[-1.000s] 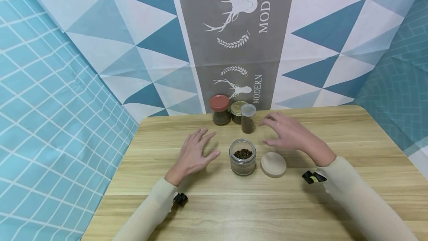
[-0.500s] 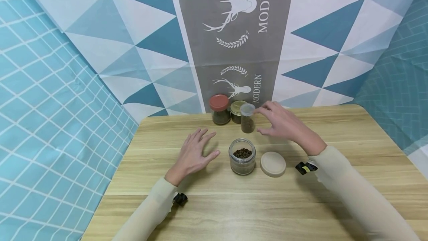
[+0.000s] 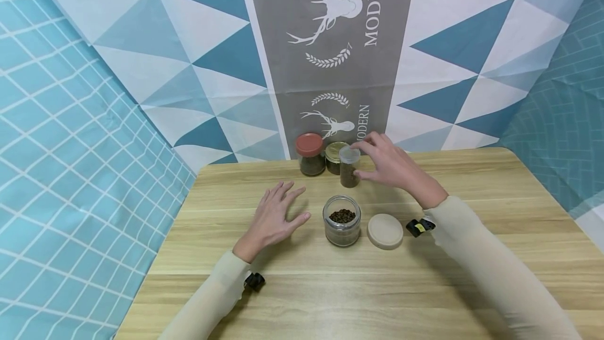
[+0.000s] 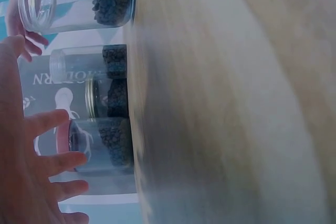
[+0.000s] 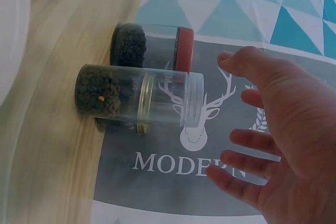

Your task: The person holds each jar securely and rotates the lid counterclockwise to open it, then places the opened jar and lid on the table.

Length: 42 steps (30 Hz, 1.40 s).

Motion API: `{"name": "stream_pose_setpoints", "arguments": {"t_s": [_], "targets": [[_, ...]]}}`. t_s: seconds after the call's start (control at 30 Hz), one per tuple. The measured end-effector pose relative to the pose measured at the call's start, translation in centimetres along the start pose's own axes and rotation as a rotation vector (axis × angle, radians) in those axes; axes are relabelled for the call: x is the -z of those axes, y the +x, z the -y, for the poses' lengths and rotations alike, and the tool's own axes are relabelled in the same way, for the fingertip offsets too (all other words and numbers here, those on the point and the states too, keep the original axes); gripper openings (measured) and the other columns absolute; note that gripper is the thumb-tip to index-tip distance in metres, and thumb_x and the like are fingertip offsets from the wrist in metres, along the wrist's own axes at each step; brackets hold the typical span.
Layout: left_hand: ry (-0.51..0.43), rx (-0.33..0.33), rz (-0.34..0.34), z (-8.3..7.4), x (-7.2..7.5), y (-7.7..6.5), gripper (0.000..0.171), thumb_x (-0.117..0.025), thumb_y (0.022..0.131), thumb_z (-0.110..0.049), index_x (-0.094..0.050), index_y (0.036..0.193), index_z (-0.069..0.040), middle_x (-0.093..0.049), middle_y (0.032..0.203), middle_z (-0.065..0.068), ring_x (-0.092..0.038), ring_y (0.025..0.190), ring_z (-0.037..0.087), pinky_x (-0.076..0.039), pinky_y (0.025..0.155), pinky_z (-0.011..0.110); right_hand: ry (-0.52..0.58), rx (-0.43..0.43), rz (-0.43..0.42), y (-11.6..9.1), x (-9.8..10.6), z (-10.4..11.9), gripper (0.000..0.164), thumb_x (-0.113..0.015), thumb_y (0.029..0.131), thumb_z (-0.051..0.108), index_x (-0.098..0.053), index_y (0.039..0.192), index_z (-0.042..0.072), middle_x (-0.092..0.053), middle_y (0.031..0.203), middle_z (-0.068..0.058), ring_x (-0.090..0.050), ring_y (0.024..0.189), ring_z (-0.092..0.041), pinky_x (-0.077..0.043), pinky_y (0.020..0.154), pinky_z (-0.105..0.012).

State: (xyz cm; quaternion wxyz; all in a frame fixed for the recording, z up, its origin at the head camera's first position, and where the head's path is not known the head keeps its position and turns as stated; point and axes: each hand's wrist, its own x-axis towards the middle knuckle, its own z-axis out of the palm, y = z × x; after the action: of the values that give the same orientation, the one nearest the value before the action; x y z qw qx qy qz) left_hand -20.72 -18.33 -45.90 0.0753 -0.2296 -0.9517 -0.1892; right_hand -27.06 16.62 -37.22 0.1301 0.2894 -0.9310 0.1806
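Note:
A slim clear jar (image 3: 349, 169) with a translucent lid and dark beans inside stands at the back of the table. My right hand (image 3: 392, 164) is beside it, thumb and fingers spread around its right side; in the right wrist view a gap shows between the fingers (image 5: 257, 150) and the jar. Nearer to me stands a lidless glass jar (image 3: 342, 229) with dark beans in it. My left hand (image 3: 273, 216) hovers to its left with fingers spread, holding nothing. A round beige lid (image 3: 385, 231) lies on the table just right of the lidless jar.
Behind the slim jar stand a jar with a gold lid (image 3: 333, 152) and one with a red lid (image 3: 309, 147), both with dark contents. The wooden table (image 3: 330, 298) meets a patterned cloth backdrop (image 3: 325, 77) at its far edge.
My right hand has moved left and away from me, from the right of the slim jar to close beside it. The left hand and the jars have stayed put.

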Motion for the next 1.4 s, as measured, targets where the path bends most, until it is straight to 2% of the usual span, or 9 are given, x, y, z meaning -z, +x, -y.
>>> {"name": "stream_pose_setpoints", "arguments": {"t_s": [0.3, 0.53, 0.73, 1.0, 1.4], "targets": [[0.002, 0.004, -0.002, 0.0, -0.1, 0.1, 0.075, -0.061, 0.103, -0.064, -0.058, 0.165, -0.022, -0.047, 0.177, 0.023, -0.038, 0.168, 0.052, -0.030, 0.132, 0.082, 0.036, -0.029, -0.015, 1.7, 0.2, 0.1, 0.067, -0.088, 0.096, 0.031, -0.064, 0.156, 0.013, -0.058, 0.152, -0.026, -0.058, 0.132, -0.046, -0.062, 0.095, -0.062], [-0.003, 0.012, 0.006, -0.1, 0.1, 0.0, 0.076, -0.061, 0.102, -0.064, -0.058, 0.165, -0.023, -0.046, 0.178, 0.021, -0.036, 0.169, 0.051, -0.028, 0.134, 0.082, 0.052, -0.042, -0.018, 2.4, 0.2, 0.0, 0.068, -0.087, 0.097, 0.031, -0.063, 0.158, 0.014, -0.056, 0.156, -0.026, -0.054, 0.139, -0.049, -0.057, 0.105, -0.067], [-0.003, 0.007, -0.005, 0.1, -0.1, -0.1, 0.075, -0.061, 0.102, -0.065, -0.059, 0.164, -0.022, -0.047, 0.178, 0.021, -0.037, 0.168, 0.052, -0.030, 0.132, 0.082, 0.071, -0.054, -0.002, 2.8, -0.4, 0.1, 0.067, -0.086, 0.098, 0.030, -0.063, 0.159, 0.015, -0.054, 0.159, -0.025, -0.049, 0.143, -0.049, -0.054, 0.110, -0.068], [-0.002, 0.004, 0.003, 0.1, -0.1, -0.1, 0.076, -0.060, 0.103, -0.067, -0.058, 0.165, -0.023, -0.046, 0.178, 0.020, -0.036, 0.169, 0.052, -0.029, 0.133, 0.081, 0.069, -0.069, 0.016, 3.2, -1.3, 0.0, 0.064, -0.084, 0.099, 0.032, -0.064, 0.159, 0.017, -0.050, 0.162, -0.026, -0.044, 0.148, -0.053, -0.053, 0.113, -0.072], [-0.012, 0.004, 0.009, 0.2, -0.2, 0.0, 0.074, -0.059, 0.103, -0.065, -0.059, 0.164, -0.023, -0.046, 0.178, 0.021, -0.036, 0.169, 0.053, -0.028, 0.133, 0.081, 0.050, -0.088, 0.073, 3.3, -2.7, -0.3, 0.063, -0.084, 0.100, 0.034, -0.066, 0.158, 0.017, -0.050, 0.167, -0.027, -0.044, 0.151, -0.054, -0.054, 0.113, -0.074]]}}
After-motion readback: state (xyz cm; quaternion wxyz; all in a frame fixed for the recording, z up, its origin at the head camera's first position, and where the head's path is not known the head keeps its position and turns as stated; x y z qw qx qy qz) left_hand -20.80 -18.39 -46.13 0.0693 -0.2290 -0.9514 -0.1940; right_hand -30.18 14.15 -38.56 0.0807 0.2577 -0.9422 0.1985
